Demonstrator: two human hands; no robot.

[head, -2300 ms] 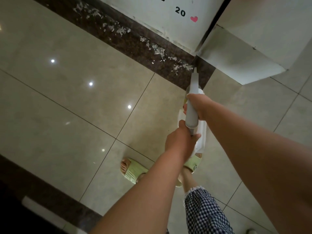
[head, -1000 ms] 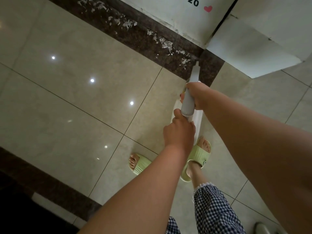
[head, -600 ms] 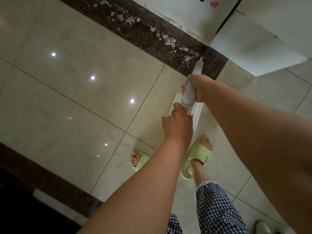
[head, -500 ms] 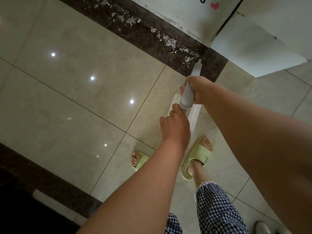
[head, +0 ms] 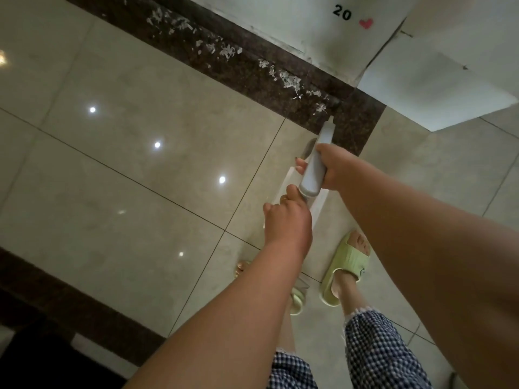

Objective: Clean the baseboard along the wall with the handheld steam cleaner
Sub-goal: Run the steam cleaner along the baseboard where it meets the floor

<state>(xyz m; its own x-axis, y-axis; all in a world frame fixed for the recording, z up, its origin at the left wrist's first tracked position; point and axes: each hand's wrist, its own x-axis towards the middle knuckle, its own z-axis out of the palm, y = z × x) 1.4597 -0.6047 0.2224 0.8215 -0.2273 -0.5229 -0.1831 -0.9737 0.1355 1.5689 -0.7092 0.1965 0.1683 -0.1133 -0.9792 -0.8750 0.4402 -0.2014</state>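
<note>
Right grip: my right hand [head: 334, 167] is wrapped around the grey handle of the steam cleaner [head: 316, 169], fingers curled under it, fingertips showing on the left side of the handle.
Left grip: my left hand [head: 286, 220] sits just behind the handle's rear end, fingers curled and touching the cleaner's underside; I cannot tell what exactly it has hold of, since the back of the hand hides it.
Cleaner position: it lies between my two hands, held above the floor [head: 140, 164], long axis pointing away from me toward the wall [head: 295, 21].
Nozzle: the narrow tip [head: 329, 123] hangs over the dark stone strip, near the corner where the wall meets a white panel [head: 435, 88].
Cleaner look: slim grey upper handle, white body below it, mostly hidden by my hands.
Baseboard: the dark brown speckled baseboard [head: 238, 60] runs diagonally along the wall foot, dotted with white flakes [head: 289, 80].
Surroundings: glossy beige floor tiles with light spots; the wall carries a "20" and a red heart [head: 366, 23].
Below: green slippers [head: 348, 265] and checked trouser legs [head: 379, 352] beneath my forearms.
In the way: my left forearm covers the left slipper almost entirely.
</note>
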